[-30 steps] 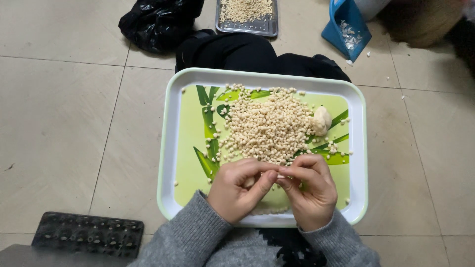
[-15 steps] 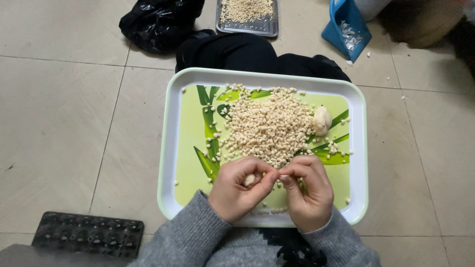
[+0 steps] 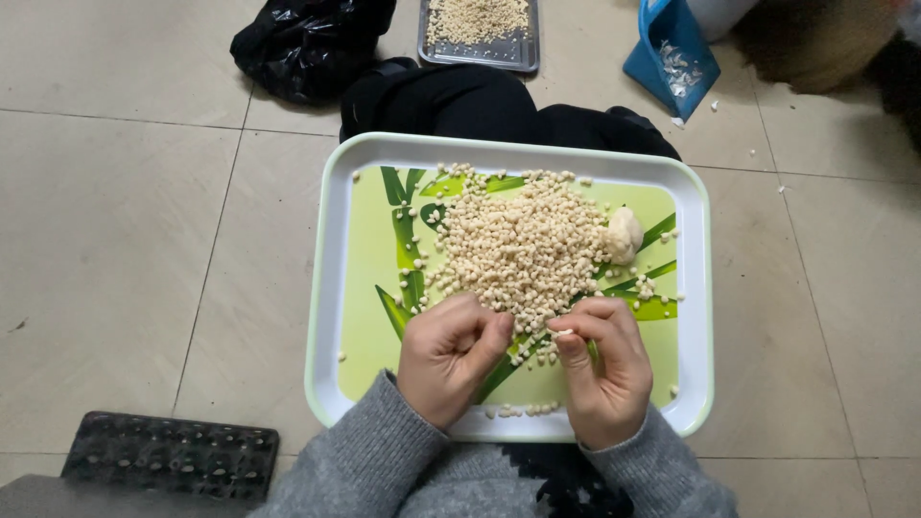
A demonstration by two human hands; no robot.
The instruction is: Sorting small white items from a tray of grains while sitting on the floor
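Tiled floor (image 3: 115, 249), pellet-heaped (image 3: 523, 249) green tray (image 3: 357, 288)

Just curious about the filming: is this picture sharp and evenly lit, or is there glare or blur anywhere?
Head view: soft, even light; tray and pellet pile sharp, no strong glare; faint shadows under the left hand and right hand; sleeves at the bottom edge slightly soft.

At the top left of your view a crumpled black plastic bag (image 3: 309, 40) lies on the floor tiles. At the top right stands an open blue package (image 3: 672, 53), maybe a pouch, with pale bits inside. You see no labels, signs or screens.
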